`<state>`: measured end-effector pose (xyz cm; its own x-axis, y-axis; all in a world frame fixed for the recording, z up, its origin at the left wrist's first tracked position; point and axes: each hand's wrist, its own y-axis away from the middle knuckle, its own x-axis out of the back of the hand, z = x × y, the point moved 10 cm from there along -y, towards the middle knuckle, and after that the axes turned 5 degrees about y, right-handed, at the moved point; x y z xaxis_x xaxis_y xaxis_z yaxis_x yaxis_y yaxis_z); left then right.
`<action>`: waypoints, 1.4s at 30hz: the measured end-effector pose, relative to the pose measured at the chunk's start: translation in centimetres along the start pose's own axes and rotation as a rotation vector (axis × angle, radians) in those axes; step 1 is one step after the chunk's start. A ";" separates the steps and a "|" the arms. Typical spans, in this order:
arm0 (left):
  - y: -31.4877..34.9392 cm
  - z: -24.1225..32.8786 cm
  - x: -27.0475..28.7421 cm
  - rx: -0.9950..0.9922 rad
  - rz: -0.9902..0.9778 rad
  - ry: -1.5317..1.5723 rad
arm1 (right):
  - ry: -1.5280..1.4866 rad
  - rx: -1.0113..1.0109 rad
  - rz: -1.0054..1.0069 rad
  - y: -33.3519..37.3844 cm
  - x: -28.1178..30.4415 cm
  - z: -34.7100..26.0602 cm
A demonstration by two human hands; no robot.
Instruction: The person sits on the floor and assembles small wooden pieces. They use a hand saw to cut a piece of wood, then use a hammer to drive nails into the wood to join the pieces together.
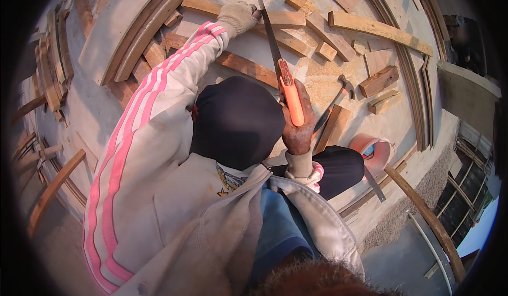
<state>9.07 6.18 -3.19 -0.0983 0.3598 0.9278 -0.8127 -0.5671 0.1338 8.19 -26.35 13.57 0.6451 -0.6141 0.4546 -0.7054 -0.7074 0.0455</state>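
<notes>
My right hand (297,132) is closed around the orange handle of a handsaw (292,100). The saw's long, dark blade points away from me and slants up to the left, crossing over a wooden plank (287,19). On that plank, left of the blade, lies my left hand (237,18) in a worn pale glove, its fingers curled over the wood. Whether the saw teeth touch the wood, I cannot tell. My knee in dark cloth sits between the two arms.
Several wood offcuts (379,81) and sawdust (324,76) lie around the plank. A hammer (346,86) is right of my right hand, near a pink bucket (372,153) and a metal strip (374,186). Long boards (153,28) are at the left; a low wall (468,97) stands right.
</notes>
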 end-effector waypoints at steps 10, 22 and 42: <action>0.6 0.3 0.4 0.026 -0.059 -0.001 | -0.026 0.036 -0.002 0.0 0.5 -1.5; 2.1 2.2 1.6 -0.109 -0.052 -0.120 | -0.112 0.047 0.012 -0.7 0.1 -0.4; 1.2 1.4 1.1 -0.014 -0.100 -0.106 | -0.078 0.029 -0.075 -3.7 -0.5 -1.9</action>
<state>8.79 4.78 -1.54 0.0437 0.3332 0.9418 -0.8234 -0.5219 0.2229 9.92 -22.78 14.83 0.7171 -0.5839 0.3807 -0.6464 -0.7614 0.0499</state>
